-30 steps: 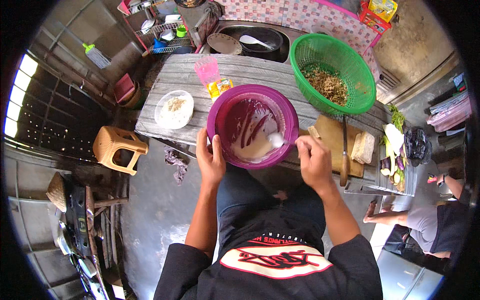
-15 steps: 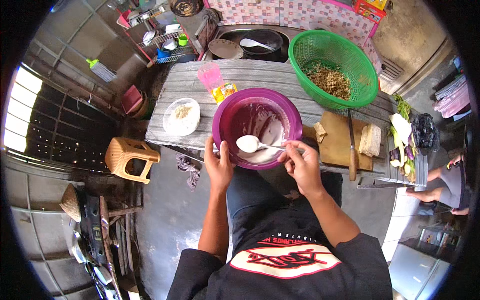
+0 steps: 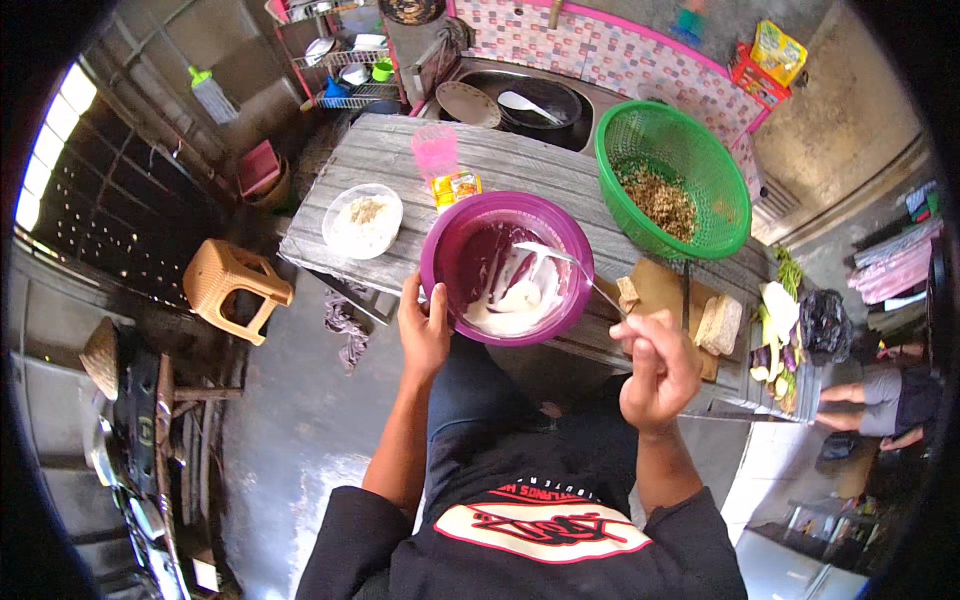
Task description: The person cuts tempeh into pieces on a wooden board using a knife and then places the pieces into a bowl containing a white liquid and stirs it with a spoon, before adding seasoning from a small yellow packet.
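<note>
Head view: purple bowl point(image 3: 583, 255) central, at the table's near edge, its round mouth facing up and pale batter point(image 3: 503, 314) pooled toward its near side
Right hand point(image 3: 660, 372): just outside the bowl, to its right and a little nearer the body; fingers curled closed, thumb and forefinger pinching the end of the spoon handle
Spoon point(image 3: 578, 265): long axis slants from the right fingers up and leftward across the bowl's right rim; head inside the bowl's outline, coated; contact with batter cannot be told
Left hand point(image 3: 425, 330): at the bowl's near-left side, thumb against the outer wall, fingers partly hidden but apparently closed around it
Nearer hand: left touches the bowl, right meets it only through the spoon
Cutting board point(image 3: 655, 283): right of the bowl, beyond the right hand, pale block point(image 3: 718, 325) at its right edge
</note>
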Tool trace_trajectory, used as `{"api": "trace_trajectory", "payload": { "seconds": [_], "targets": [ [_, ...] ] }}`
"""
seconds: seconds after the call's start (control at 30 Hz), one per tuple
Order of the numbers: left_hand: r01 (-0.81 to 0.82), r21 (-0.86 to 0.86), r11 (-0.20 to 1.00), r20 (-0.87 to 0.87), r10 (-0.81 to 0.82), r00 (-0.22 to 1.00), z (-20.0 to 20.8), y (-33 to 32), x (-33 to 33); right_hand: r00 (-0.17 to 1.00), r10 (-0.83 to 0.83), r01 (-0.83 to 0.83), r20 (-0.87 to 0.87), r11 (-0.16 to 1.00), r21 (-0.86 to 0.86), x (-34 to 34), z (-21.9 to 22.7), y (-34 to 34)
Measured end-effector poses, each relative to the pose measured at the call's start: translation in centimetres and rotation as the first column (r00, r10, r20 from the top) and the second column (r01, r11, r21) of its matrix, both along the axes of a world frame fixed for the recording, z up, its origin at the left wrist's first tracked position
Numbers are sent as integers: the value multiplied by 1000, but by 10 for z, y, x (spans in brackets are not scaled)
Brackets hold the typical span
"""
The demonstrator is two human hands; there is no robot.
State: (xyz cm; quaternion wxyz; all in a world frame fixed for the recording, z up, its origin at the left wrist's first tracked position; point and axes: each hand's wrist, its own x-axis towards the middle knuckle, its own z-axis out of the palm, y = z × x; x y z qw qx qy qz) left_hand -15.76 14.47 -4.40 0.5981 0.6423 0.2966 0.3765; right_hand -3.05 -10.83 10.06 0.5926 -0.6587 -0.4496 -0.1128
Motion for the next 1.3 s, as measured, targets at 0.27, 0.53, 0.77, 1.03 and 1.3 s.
{"api": "trace_trajectory", "payload": {
  "seconds": [0.27, 0.53, 0.77, 1.03, 1.3],
  "targets": [
    [-3, 83, 997, -17, 5, 1000, 6, -7, -4, 998, -24, 38, 51, 951, -307, 8, -59, 12],
    [-32, 224, 974, -50, 44, 998, 25, -23, -6, 978, -186, 128, -94, 891, -435, 14, -65, 11],
    [-16, 265, 964, -23, 23, 999, 22, -19, 4, 632, -37, -139, -774, 977, -160, -13, -107, 29],
    [113, 9, 994, 176, -113, 978, -1, 3, 9, 319, 182, -187, -930, 974, 126, 5, -95, 43],
    [201, -11, 980, 181, -196, 964, -6, 3, 11, 594, 194, -55, -781, 978, 202, 23, -38, 30]
  ]
}}
